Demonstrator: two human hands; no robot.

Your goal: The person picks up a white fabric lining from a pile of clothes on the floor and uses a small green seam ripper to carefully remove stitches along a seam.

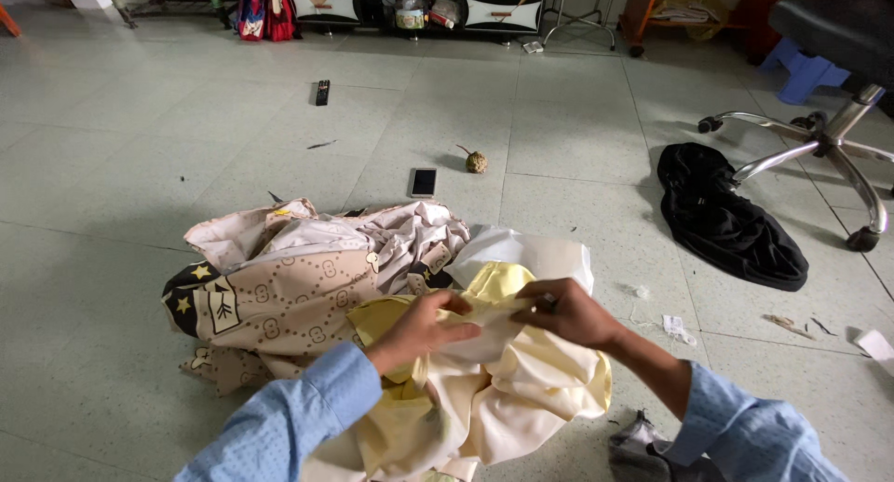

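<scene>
The tiled floor (140, 165) carries everything here, and near its front edge lies a heap of cloth. The biggest piece is a beige patterned cloth (298, 282) with a dark starry corner, bunched up on the left side of the heap. Far off toward the right edge lies a black cloth (726, 226), touching the leg of an office chair (819, 137). The pale yellow cloth (507, 389) sits in the front of the heap, right below the person, soft and creased, with folds going every way and a whiter layer showing inside. The left hand (424, 328) has its fingers closed, pinching a fold of the yellow cloth at the top. The right hand (568, 312) is closed on the same fold just beside it, so the two hands nearly touch. The cloth looks thin and slippery, so it could slide out of the pinch and fall back crumpled, or catch on the beige cloth it rests against. Further back on the floor lie a phone (423, 181), a small round brown fruit (476, 162) and a remote (322, 93).
</scene>
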